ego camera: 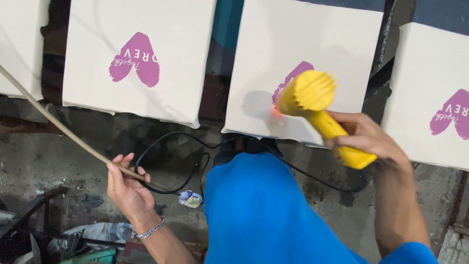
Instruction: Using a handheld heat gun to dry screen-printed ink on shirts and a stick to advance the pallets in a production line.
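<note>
My right hand [366, 139] grips the handle of a yellow heat gun [315, 100], whose nozzle points down at a purple heart print [293, 78] on a cream fabric panel [273, 44]. A small orange glow shows on the fabric under the nozzle. My left hand [128, 188], with a metal bracelet at the wrist, holds a thin tan cord [58, 128] that runs up toward the upper left. A black power cable [171, 151] loops on the floor between my hands.
Several cream panels lie in a row: one with a purple heart [134, 61] at the left, another [452, 115] at the right edge. Grimy concrete floor [97, 142] lies below them. Scraps and clutter [83, 239] sit at the bottom left. My blue clothing [259, 210] fills the centre bottom.
</note>
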